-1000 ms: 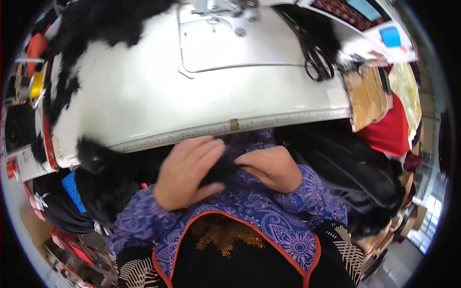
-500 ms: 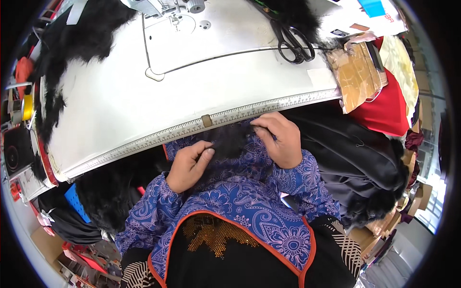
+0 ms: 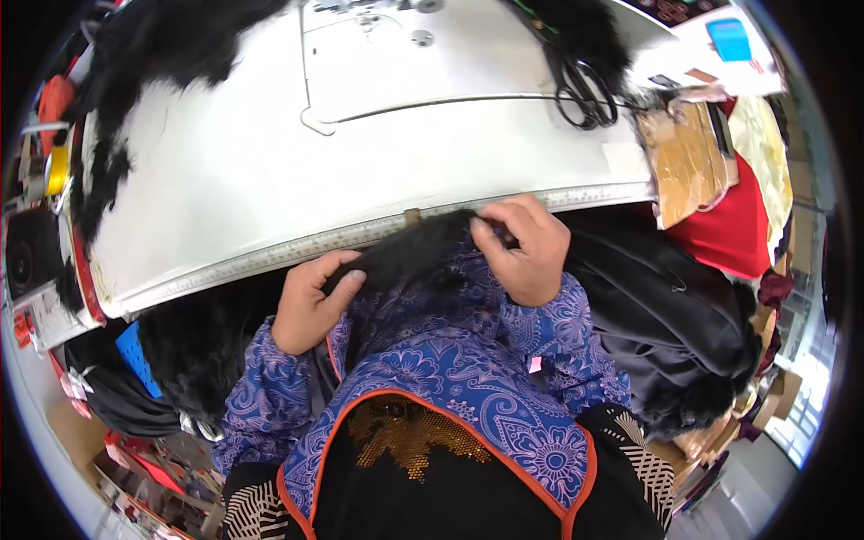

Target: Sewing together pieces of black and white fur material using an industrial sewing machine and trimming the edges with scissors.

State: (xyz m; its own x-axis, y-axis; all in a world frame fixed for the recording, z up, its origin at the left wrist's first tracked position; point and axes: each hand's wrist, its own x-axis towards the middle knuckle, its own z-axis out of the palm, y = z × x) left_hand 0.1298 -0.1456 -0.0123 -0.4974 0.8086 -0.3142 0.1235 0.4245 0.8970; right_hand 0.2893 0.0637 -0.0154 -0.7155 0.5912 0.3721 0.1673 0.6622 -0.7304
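Note:
A piece of black fur (image 3: 409,256) is stretched between my two hands, just off the front edge of the white sewing table (image 3: 216,180). My left hand (image 3: 315,297) pinches its left end between thumb and fingers. At the right end, my right hand (image 3: 526,247) grips the fur with thumb and bent fingers, close to the ruler strip (image 3: 261,263) along the table edge. The fur covers part of that strip and hangs over my blue patterned apron (image 3: 423,360).
Black-handled scissors (image 3: 587,97) lie at the table's back right, near a brown taped packet (image 3: 688,162). Sewing machine parts (image 3: 367,22) show at the far edge. More black fur (image 3: 180,45) lies at the back left. Black fabric (image 3: 657,288) is heaped at my right.
My left hand has moved left, away from the right, and the fur is spread wider between them. The fur has risen toward the ruler edge. The whole view has shifted slightly.

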